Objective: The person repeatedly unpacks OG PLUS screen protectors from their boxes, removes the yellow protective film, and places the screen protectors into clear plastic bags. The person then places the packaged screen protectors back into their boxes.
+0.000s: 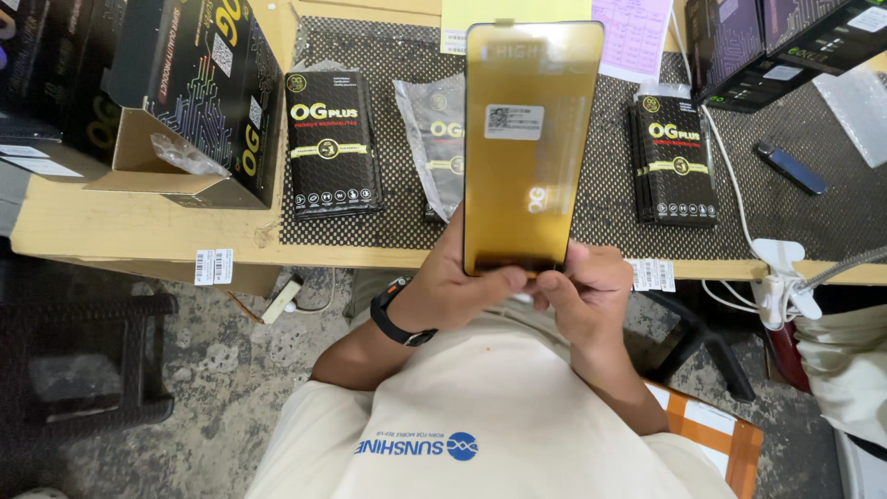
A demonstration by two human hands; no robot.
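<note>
Black perforated matting (795,217) covers a pale wooden workbench (111,226) where black-and-gold retail packets (331,143) lie in a row. Above them a person holds a tall amber-tinted glass panel (528,176) upright, its long axis running away from the body. Both hands grip its lower edge alone: the left hand (457,286), with a dark wristwatch (397,314), curls fingers behind it, while the right hand (591,286) pinches the bottom corner, equally close.

Packs and labels around your bench

You hold up a gold-tinted panel (531,148) with a white sticker (514,122); black-and-gold packs (333,145) lie on the mat, black boxes (199,88) at the left.
</note>
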